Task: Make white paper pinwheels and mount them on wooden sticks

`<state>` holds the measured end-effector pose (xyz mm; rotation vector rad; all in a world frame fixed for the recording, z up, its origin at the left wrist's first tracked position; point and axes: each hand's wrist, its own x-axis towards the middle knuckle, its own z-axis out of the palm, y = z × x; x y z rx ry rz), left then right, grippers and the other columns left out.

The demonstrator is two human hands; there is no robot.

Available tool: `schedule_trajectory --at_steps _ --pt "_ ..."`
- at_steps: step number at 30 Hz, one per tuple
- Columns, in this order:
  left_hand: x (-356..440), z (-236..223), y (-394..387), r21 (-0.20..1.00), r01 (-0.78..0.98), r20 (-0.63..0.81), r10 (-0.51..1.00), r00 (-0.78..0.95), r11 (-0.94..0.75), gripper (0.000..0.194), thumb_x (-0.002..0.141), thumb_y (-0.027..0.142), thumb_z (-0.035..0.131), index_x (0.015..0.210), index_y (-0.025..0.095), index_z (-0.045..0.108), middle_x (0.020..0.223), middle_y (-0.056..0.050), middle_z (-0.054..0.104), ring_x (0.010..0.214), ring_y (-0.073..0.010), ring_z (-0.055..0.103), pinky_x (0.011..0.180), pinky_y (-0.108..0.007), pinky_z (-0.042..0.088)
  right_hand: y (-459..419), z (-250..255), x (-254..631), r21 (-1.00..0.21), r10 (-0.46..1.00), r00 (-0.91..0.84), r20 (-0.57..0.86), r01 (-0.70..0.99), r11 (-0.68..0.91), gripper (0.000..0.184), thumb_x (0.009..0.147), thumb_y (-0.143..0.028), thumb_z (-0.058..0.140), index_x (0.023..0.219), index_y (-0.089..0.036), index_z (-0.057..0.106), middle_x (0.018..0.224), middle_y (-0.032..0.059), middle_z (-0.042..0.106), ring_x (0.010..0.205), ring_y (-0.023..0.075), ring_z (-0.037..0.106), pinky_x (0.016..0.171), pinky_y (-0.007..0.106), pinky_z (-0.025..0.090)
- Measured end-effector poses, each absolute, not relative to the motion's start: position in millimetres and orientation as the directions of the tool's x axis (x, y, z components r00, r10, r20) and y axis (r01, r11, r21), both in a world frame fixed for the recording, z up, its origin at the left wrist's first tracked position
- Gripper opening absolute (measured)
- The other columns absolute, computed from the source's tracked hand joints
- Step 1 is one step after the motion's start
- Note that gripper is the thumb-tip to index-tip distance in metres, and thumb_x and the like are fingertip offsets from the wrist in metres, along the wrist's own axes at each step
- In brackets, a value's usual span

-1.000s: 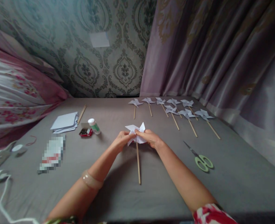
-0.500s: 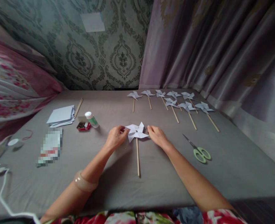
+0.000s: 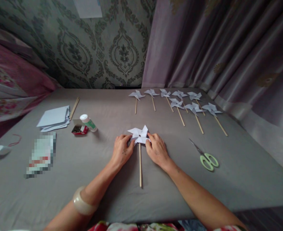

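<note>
A white paper pinwheel (image 3: 140,134) on a wooden stick (image 3: 140,166) lies in front of me, its stick pointing toward me. A small shiny pin head shows at its centre. At the left blades, my left hand (image 3: 122,148) has thumb and fingers closed on the paper edge. My right hand (image 3: 157,148) pinches the right-hand blade between thumb and fingers. Some fingertips of both hands are hidden behind the paper.
Several finished pinwheels (image 3: 195,108) lie at the back right. Green-handled scissors (image 3: 209,161) rest on the right. On the left are a glue bottle (image 3: 88,123), a small red box (image 3: 79,129), stacked paper (image 3: 52,117), wooden sticks (image 3: 74,109) and a blurred packet (image 3: 42,154).
Both hands have closed in on the pinwheel. My right hand, beside the blade before, now grips it. The view has tilted down slightly and shifted.
</note>
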<state>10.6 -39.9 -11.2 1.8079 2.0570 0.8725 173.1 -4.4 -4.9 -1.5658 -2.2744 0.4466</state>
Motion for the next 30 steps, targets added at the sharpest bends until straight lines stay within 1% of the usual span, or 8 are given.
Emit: schedule_trajectory --at_steps 4,8,11,20,26,30 --pt "12.1 -11.6 -39.0 0.598 0.801 0.187 0.966 -0.178 0.032 0.026 0.087 0.026 0.052 0.104 0.015 0.068 0.097 -0.011 0.067 0.091 -0.0229 0.058 0.086 -0.036 0.043 -6.5 -1.9 170.4 -0.392 0.93 -0.354 0.099 0.845 0.364 0.038 0.092 -0.023 0.036 0.121 -0.013 0.057 0.103 0.0137 0.062 0.1 0.0242 0.056 0.09 0.033 0.04" --pt "11.8 -9.9 -39.0 0.615 0.788 0.172 0.968 -0.181 0.038 0.026 0.087 0.025 0.052 0.105 0.014 0.068 0.097 -0.012 0.067 0.09 -0.0224 0.059 0.085 -0.035 0.044 -6.1 -3.1 170.2 -0.438 0.951 -0.281 0.125 0.845 0.307 0.041 0.092 -0.023 0.035 0.126 -0.01 0.053 0.105 0.0157 0.062 0.101 0.0244 0.057 0.089 0.032 0.041" --pt "11.9 -8.6 -38.9 0.617 0.786 0.157 0.97 -0.184 0.05 0.027 0.086 0.024 0.052 0.105 0.012 0.068 0.097 -0.012 0.067 0.091 -0.0228 0.06 0.085 -0.034 0.044 -6.1 -5.7 170.4 -0.466 0.948 -0.281 0.148 0.826 0.318 0.042 0.092 -0.023 0.035 0.129 -0.009 0.05 0.107 0.016 0.061 0.102 0.0238 0.057 0.09 0.031 0.04" --pt "12.3 -14.5 -36.1 0.609 0.792 0.176 0.968 -0.177 0.034 0.023 0.086 0.021 0.053 0.102 0.014 0.068 0.095 -0.01 0.069 0.086 -0.0208 0.061 0.083 -0.034 0.045 -9.9 -9.8 166.4 -0.411 0.931 -0.324 0.167 0.836 0.364 0.044 0.091 -0.023 0.039 0.132 -0.008 0.045 0.108 0.016 0.06 0.101 0.0249 0.055 0.088 0.035 0.042" --pt "13.0 -16.4 -34.5 0.603 0.797 0.195 0.963 -0.185 0.031 0.022 0.086 0.019 0.052 0.1 0.015 0.069 0.092 -0.009 0.069 0.086 -0.0213 0.061 0.082 -0.034 0.046 -8.2 -10.1 166.2 -0.48 0.938 -0.312 0.148 0.807 0.344 0.045 0.09 -0.023 0.038 0.131 -0.007 0.046 0.107 0.0154 0.06 0.103 0.0254 0.055 0.09 0.036 0.041" --pt "14.7 -16.4 -33.6 0.594 0.804 0.191 0.964 -0.183 0.035 0.022 0.087 0.019 0.052 0.1 0.014 0.069 0.092 -0.009 0.07 0.087 -0.0221 0.061 0.081 -0.034 0.046 -8.5 -10.0 165.6 -0.499 0.942 -0.303 0.144 0.8 0.333 0.044 0.089 -0.022 0.038 0.13 -0.01 0.047 0.108 0.0142 0.061 0.103 0.0247 0.056 0.092 0.035 0.04"
